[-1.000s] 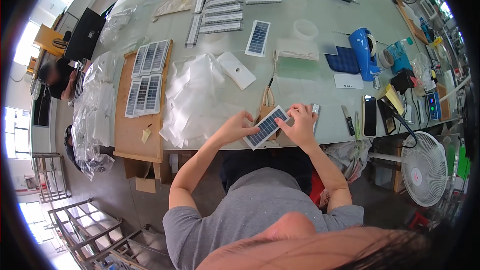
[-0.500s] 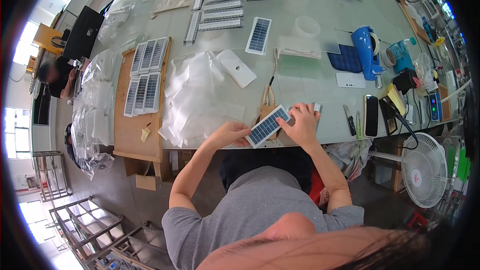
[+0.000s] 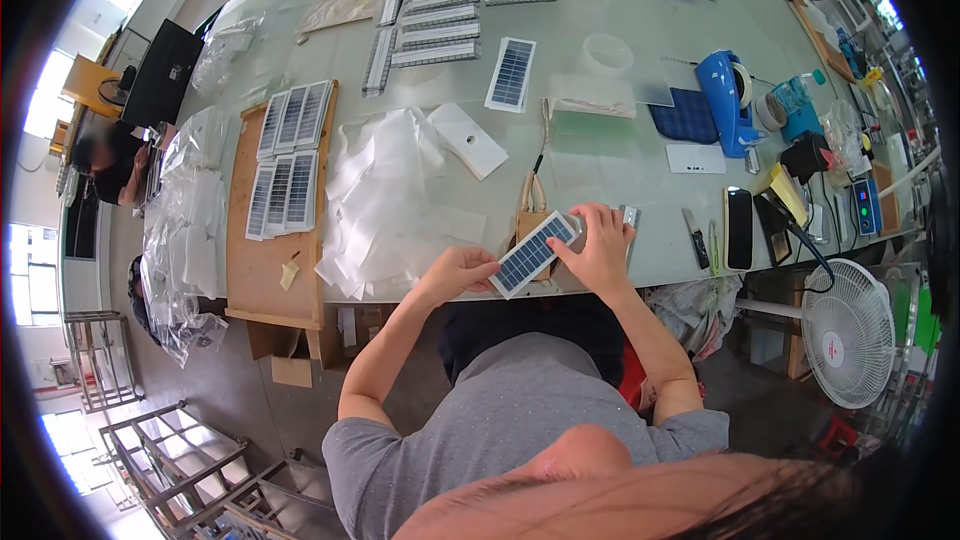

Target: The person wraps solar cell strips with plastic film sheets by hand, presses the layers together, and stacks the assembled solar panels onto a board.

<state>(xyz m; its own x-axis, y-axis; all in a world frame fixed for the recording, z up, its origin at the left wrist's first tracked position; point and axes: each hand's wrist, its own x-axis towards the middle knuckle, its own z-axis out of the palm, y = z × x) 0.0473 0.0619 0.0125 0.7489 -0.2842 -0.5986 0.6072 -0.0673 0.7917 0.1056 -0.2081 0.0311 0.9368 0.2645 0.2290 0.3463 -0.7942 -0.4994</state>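
Observation:
A small solar panel (image 3: 530, 258) with dark blue cells and a white border is held tilted between both hands at the table's front edge. My left hand (image 3: 458, 275) pinches its lower left end. At the upper right end, my right hand (image 3: 598, 248) grips it, the thumb lying on its face. Behind the panel is a brown block (image 3: 524, 225), partly hidden, with pale-handled pliers (image 3: 536, 195) beside it. Left of the hands lies a heap of translucent white sheets (image 3: 385, 210). Another solar panel (image 3: 511, 75) rests farther back on the table.
Several solar panels (image 3: 285, 195) are stacked on a wooden board (image 3: 250, 265) at left. A blue tape dispenser (image 3: 722, 105), a box knife (image 3: 696, 240) and a phone (image 3: 738, 230) lie at right. A white fan (image 3: 845, 335) stands below the right edge. A person (image 3: 115, 165) sits far left.
Both hands keep hold of the solar panel, in nearly the same place. The view has shifted slightly; nothing has been let go or picked up.

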